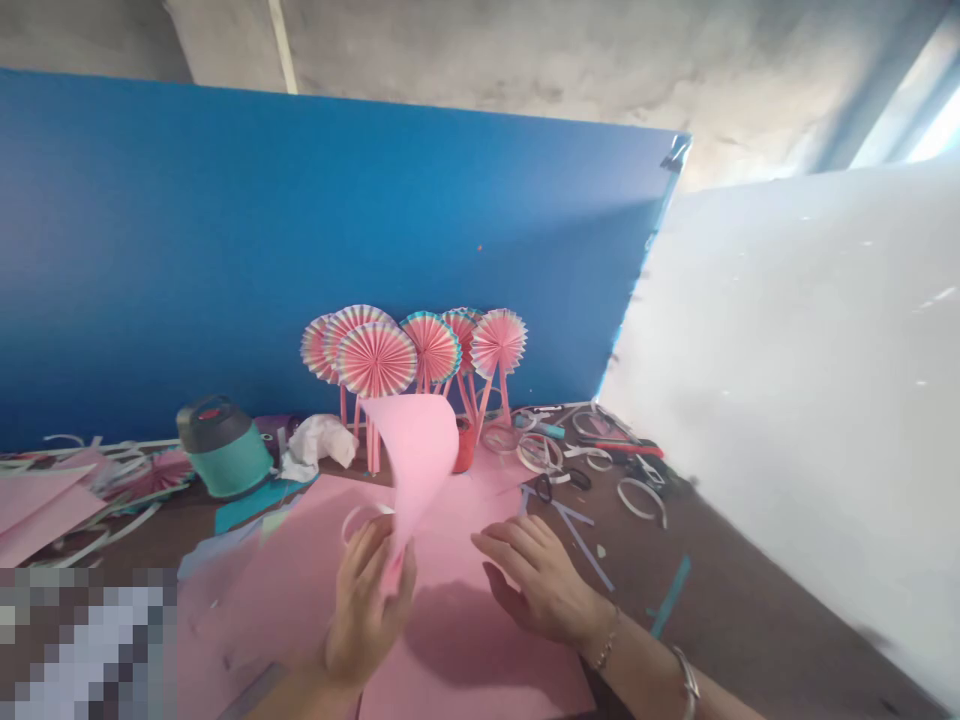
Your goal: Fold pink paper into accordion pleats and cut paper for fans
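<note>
Pink paper sheet [415, 460] was pinched at its lower end by the left hand [366, 610], long side standing up toward frame centre; right hand [540, 585] was spread open just beside it, holding nothing, tbh.

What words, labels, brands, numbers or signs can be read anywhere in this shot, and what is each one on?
No word, brand or number can be read anywhere in this view.
The small red mark on the dark lid of the teal flask is too small and blurred to read.
The raised pink paper sheet shows no print.
</note>
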### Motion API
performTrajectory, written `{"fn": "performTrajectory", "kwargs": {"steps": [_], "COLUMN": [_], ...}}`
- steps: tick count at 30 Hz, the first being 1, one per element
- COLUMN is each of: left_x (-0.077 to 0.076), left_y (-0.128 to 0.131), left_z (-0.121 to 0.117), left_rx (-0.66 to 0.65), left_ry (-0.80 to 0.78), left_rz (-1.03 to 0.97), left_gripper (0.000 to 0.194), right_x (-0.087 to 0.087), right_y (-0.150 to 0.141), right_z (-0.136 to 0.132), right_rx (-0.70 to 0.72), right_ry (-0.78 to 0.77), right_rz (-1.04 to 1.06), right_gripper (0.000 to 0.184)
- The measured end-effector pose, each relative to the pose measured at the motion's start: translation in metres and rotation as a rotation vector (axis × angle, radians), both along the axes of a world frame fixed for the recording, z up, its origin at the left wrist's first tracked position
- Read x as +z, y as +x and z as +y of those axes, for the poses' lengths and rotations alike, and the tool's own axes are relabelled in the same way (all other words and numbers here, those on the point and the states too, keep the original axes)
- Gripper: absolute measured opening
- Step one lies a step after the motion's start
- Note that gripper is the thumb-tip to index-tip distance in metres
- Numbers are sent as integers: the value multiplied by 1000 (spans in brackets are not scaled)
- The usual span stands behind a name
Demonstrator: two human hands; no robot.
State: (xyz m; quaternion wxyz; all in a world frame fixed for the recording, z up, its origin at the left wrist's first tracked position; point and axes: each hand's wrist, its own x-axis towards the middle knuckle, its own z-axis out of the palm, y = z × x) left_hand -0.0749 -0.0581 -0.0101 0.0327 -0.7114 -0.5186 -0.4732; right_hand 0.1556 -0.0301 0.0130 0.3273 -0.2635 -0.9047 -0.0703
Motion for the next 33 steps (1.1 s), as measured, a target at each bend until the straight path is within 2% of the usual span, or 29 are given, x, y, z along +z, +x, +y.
{"fn": "performTrajectory", "kwargs": {"steps": [2, 4, 6, 8, 10, 12, 14, 19, 21, 24, 28, 33], "left_x": [8, 14, 15, 10, 3, -4, -8, -5, -1, 3, 6, 7], "left_y": [-3, 0, 7, 16, 25, 31, 33, 23, 17, 11, 8, 2], "left_z": [-4, -4, -1, 3, 6, 7, 8, 14, 17, 19, 17, 18], "left_rx": [-77, -63, 17, 92, 106, 55, -19, -117, -136, -154, -190, -248], "left_ry": [183, 283, 283, 209, 115, 33, -36, -325, -396, -413, -449, -587], "left_rz": [151, 293, 419, 533, 643, 737, 793, 804, 784, 731, 628, 365], "left_gripper": [38, 47, 47, 42, 39, 37, 34, 16, 16, 19, 23, 24], "right_x": [0, -1, -2, -3, -5, -10, -15, -21, -20, -20, -20, -20], "right_y": [3, 4, 1, -5, -11, -15, -13, 2, 6, 10, 14, 20], "right_z": [-3, -8, -14, -17, -17, -12, -4, 15, 20, 24, 27, 31], "right_rx": [15, 65, 127, 124, 35, -46, -73, -159, -181, -190, -186, -111], "right_ry": [94, 225, 351, 381, 297, 185, 100, -222, -360, -477, -509, -559], "right_rz": [71, 140, 199, 197, 115, 6, -98, -287, -309, -282, -228, -166], "right_gripper": [33, 33, 30, 26, 23, 12, 11, 10, 11, 15, 14, 17]}}
